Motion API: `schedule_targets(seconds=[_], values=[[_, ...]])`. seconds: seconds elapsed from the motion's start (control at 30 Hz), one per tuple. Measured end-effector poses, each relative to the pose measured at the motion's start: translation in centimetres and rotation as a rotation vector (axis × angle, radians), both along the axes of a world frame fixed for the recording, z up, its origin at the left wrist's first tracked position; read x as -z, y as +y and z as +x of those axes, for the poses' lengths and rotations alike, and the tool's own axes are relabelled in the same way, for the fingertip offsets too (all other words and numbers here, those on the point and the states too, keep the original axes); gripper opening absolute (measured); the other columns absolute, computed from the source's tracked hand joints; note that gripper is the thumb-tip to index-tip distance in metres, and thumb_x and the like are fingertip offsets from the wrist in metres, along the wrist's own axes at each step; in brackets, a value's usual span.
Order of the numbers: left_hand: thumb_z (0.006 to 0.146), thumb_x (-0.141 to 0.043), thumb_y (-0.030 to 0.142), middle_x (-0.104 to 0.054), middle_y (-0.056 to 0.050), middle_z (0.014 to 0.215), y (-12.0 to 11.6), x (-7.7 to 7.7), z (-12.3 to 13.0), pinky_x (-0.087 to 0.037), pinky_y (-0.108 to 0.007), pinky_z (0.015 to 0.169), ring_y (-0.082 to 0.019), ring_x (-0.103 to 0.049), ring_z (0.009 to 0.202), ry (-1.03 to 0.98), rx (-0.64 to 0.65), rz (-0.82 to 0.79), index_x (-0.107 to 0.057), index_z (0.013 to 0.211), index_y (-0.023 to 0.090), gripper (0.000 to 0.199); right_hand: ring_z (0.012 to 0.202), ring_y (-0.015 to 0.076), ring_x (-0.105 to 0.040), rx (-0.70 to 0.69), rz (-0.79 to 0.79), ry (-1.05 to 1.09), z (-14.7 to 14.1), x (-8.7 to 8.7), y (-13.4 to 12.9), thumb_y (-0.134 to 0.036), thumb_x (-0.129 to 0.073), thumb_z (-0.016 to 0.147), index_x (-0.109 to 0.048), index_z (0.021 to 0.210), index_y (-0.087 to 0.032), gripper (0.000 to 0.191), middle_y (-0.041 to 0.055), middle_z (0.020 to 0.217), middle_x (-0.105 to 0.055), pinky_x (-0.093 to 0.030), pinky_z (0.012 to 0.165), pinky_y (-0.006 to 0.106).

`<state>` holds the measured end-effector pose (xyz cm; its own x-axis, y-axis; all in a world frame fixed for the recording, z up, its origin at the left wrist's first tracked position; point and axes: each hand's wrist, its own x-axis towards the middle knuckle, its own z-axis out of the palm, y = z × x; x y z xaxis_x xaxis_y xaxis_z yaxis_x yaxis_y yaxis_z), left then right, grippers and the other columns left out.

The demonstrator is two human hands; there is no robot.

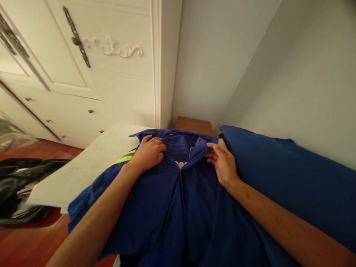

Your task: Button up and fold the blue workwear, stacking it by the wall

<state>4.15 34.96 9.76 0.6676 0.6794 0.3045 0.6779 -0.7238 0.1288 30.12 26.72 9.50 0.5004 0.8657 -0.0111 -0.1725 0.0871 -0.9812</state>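
Observation:
A blue work jacket [151,200] lies spread out with its collar end away from me and the neck opened in a V. White stitching and part of a zip show along the inner edge on the right. My left hand [148,152], a ring on one finger, is curled over the left side of the neck opening, gripping the fabric. Between thumb and fingers, my right hand [224,163] pinches the right collar edge. A yellow-green and grey reflective band [125,157] crosses the sleeve beside my left wrist. Something pale with a scalloped edge [181,164] shows through the V.
A white surface [91,167] extends under the jacket to the left. Beside my right arm lies a blue pillow [278,167] against the wall. A white wardrobe [122,85] stands ahead, with a brown wooden piece [194,124] nearby. An open dark bag [27,185] sits on the reddish floor.

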Motion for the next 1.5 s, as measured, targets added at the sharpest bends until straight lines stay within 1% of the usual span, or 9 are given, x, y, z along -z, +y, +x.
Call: schedule_targets(seconds=[0.23,0.33,0.43,0.57,0.7,0.97,1.17,1.33,1.5], values=[[0.085,-0.061,0.030,-0.070,-0.014,0.117,1.9,-2.0,-1.8,-0.020,-0.064,0.114,-0.035,-0.060,0.120,0.101,-0.003,0.034,-0.070,0.113,0.020,0.030,0.066,0.0148,-0.064,0.026,0.025,-0.097,1.4,0.0,0.5,-0.049,-0.063,0.076,-0.070,0.097,-0.015,0.041,0.0090,0.088,-0.071,-0.046,0.051,0.022],[0.079,-0.067,0.036,-0.073,-0.010,0.106,2.9,-3.6,-2.3,-0.032,-0.055,0.109,-0.032,-0.064,0.108,0.083,-0.026,-0.091,-0.073,0.106,0.023,0.031,0.063,0.0140,-0.062,0.038,0.021,-0.089,1.8,0.0,0.7,-0.049,-0.061,0.075,-0.069,0.096,-0.015,0.040,0.0077,0.084,-0.069,-0.044,0.050,0.022],[0.077,-0.067,0.043,-0.071,-0.004,0.080,2.9,-5.2,-1.9,-0.048,-0.031,0.076,-0.021,-0.064,0.075,-0.086,0.030,-0.358,-0.073,0.086,0.021,0.024,0.064,0.0145,-0.060,0.043,0.015,-0.130,2.1,-0.1,1.0,-0.049,-0.060,0.076,-0.070,0.094,-0.016,0.039,0.0071,0.087,-0.069,-0.045,0.051,0.024],[0.073,-0.073,0.052,-0.050,0.003,0.055,2.0,-6.2,0.0,-0.031,-0.021,0.048,-0.010,-0.044,0.050,-0.371,0.122,-0.687,-0.062,0.066,0.017,0.038,0.076,0.0174,-0.063,-0.036,0.064,-0.384,2.1,-0.3,1.0,-0.045,-0.064,0.075,-0.070,0.095,-0.017,0.035,0.0067,0.093,-0.069,-0.050,0.063,0.028],[0.070,-0.075,0.053,-0.049,0.003,0.058,2.0,-5.4,2.7,-0.031,-0.021,0.049,-0.009,-0.042,0.052,-0.484,0.199,-0.835,-0.056,0.062,0.017,0.041,0.079,0.0186,-0.063,-0.116,0.125,-0.606,1.8,-0.3,0.8,-0.041,-0.065,0.078,-0.069,0.097,-0.018,0.030,0.0061,0.093,-0.070,-0.053,0.077,0.035],[0.062,-0.078,0.044,-0.047,0.003,0.051,3.2,-1.4,7.1,-0.025,-0.022,0.045,-0.009,-0.038,0.047,-0.429,0.018,-0.895,-0.059,0.054,0.018,0.034,0.078,0.0189,-0.063,-0.166,0.167,-0.792,1.4,0.5,0.8,-0.033,-0.062,0.082,-0.063,0.120,-0.021,0.040,0.0049,0.087,-0.066,-0.054,0.076,0.035],[0.056,-0.086,0.055,-0.057,0.001,0.059,2.7,0.5,6.5,-0.036,-0.022,0.050,-0.010,-0.047,0.052,-0.723,0.049,-1.234,-0.061,0.061,0.016,0.046,0.087,0.0180,-0.066,-0.265,0.233,-1.048,0.4,0.4,1.0,-0.021,-0.053,0.084,-0.059,0.132,-0.020,0.048,0.0082,0.110,-0.068,-0.055,0.089,0.036],[0.053,-0.089,0.055,-0.063,-0.001,0.064,2.9,1.1,5.9,-0.043,-0.023,0.055,-0.011,-0.054,0.055,-0.899,0.043,-1.280,-0.066,0.063,0.014,0.048,0.104,0.0204,-0.065,-0.427,0.315,-1.215,-0.5,-0.2,2.3,-0.012,-0.047,0.080,-0.055,0.141,-0.021,0.063,0.0098,0.128,-0.063,-0.051,0.101,0.040],[0.046,-0.092,0.053,-0.064,-0.001,0.060,3.0,1.4,5.9,-0.043,-0.023,0.055,-0.010,-0.055,0.053,-1.000,0.050,-1.312,-0.068,0.062,0.014,0.048,0.076,0.0151,-0.064,-0.595,0.307,-1.158,-1.1,-0.8,3.2,-0.020,-0.052,0.083,-0.049,0.147,-0.021,0.064,0.0067,0.108,-0.070,-0.056,0.082,0.033]])
